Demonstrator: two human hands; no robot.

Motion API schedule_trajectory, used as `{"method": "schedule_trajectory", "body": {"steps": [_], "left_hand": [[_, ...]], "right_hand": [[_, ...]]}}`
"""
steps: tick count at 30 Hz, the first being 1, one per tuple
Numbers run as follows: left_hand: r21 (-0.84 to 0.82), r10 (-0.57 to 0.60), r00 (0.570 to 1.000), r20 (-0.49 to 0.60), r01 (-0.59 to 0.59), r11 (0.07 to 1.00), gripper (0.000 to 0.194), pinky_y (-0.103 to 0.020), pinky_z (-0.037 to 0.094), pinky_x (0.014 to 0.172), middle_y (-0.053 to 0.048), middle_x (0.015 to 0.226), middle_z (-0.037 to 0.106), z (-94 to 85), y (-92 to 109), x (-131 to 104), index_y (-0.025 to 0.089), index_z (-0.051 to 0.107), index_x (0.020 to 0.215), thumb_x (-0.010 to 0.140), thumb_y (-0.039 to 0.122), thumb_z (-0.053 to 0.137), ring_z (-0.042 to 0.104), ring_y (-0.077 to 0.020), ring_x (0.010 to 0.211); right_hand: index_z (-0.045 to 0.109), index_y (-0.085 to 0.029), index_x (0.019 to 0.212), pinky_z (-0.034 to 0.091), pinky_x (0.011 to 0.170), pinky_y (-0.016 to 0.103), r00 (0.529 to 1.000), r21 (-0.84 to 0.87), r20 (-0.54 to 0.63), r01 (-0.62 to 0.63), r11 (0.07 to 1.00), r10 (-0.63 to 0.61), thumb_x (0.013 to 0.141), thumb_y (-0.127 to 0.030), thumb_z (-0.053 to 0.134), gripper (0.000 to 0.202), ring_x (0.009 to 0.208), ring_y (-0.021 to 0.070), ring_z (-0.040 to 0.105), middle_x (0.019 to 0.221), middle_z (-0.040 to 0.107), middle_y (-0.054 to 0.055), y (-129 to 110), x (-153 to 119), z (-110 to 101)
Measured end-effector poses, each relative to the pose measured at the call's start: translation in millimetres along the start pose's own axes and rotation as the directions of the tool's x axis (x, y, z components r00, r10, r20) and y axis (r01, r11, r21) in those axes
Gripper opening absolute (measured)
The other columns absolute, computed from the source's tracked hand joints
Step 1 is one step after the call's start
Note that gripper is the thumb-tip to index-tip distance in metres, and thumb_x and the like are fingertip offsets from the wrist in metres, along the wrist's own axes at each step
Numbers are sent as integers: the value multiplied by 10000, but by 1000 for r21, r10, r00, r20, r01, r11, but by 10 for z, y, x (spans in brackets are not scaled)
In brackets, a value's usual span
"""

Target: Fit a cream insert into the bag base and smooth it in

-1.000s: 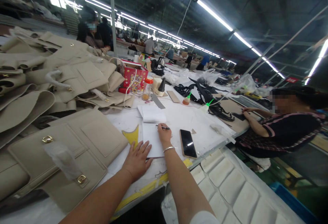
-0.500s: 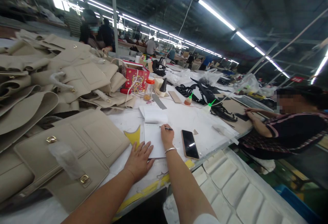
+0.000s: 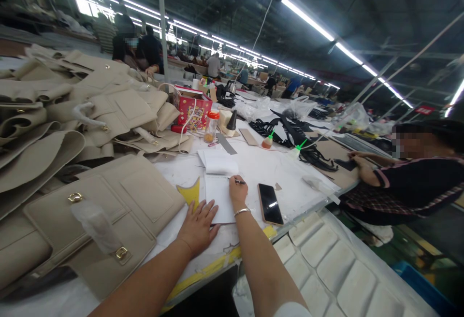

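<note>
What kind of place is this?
Probably a leather-goods workshop or factory floor: beige bag pieces with gold-coloured fittings are heaped beside the writing person, a co-worker handles dark material at the same table, and long rows of strip lights run overhead.

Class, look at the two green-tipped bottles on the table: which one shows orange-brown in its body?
The left bottle of the pair, just right of the flat tan piece. Its body shows orange-brown; the other bottle, farther right, looks whitish.
</note>
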State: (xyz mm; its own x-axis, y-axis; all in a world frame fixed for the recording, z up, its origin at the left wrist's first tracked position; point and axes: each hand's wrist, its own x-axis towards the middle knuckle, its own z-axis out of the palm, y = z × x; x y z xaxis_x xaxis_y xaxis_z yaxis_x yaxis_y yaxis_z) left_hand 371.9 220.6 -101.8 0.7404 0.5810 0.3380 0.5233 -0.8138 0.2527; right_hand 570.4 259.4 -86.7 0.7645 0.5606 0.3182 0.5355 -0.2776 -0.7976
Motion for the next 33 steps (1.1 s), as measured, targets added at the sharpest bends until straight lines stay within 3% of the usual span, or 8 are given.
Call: {"method": "schedule_trajectory", "body": {"steps": [5,10,13,15,17,23,33], "left_hand": [[-5,2,1000,14,-2,1000,510,-556,160,1093,-43,1410,411,-8,-2,2,225,462,1319,884,482,394,359,-301,1286],[5,-2,1000,24,2,1000,508,-555,171,1088,-59,1404,419,-17,-5,-5,230,456,1324,882,476,405,363,-298,1284],[-6,1,1000,21,-1,1000,508,-559,163,1087,-75,1404,416,-17,-10,-9,225,451,1329,887,470,398,356,-302,1288],[-20,-1,1000,26,1,1000,510,-560,153,1088,-75,1411,407,-19,-14,-9,224,449,1330,888,471,394,346,-306,1294],[-33,-4,1000,31,5,999,513,-561,148,1089,-70,1412,406,-23,-17,-8,226,447,1330,888,479,388,341,-310,1296],[-28,-25,1000,17,26,999,527,-548,150,1094,-115,1442,347,-23,-19,-7,231,448,1321,880,513,383,327,-295,1312],[-36,-29,999,27,30,999,530,-554,139,1096,-128,1442,342,-4,-33,-15,225,443,1322,885,514,370,321,-296,1316]], "right_hand": [[587,-196,639,423,619,259,999,114,-18,-35,993,38,736,-342,427,237,596,162,545,595,614,13,3,14,-25],[603,-145,972,486,656,275,996,288,-36,-68,955,81,811,-393,377,372,658,157,635,889,678,77,-153,106,-226],[632,-143,921,504,619,275,992,351,122,-57,935,14,803,-439,440,372,609,158,643,813,687,67,-338,117,-288],[649,-148,823,499,573,262,960,358,275,-53,932,-51,776,-433,498,326,568,157,637,716,678,48,-452,55,-232],[641,-161,748,484,545,245,932,342,351,-40,939,-88,746,-395,543,254,538,147,624,651,659,20,-515,-55,-107],[566,-192,686,451,547,231,968,288,243,-13,957,-60,753,-336,485,178,521,124,582,608,607,-26,-381,-297,239],[568,-208,673,428,561,231,959,221,263,44,974,-103,769,-348,468,197,538,124,531,616,595,-30,-313,-268,268]]}}
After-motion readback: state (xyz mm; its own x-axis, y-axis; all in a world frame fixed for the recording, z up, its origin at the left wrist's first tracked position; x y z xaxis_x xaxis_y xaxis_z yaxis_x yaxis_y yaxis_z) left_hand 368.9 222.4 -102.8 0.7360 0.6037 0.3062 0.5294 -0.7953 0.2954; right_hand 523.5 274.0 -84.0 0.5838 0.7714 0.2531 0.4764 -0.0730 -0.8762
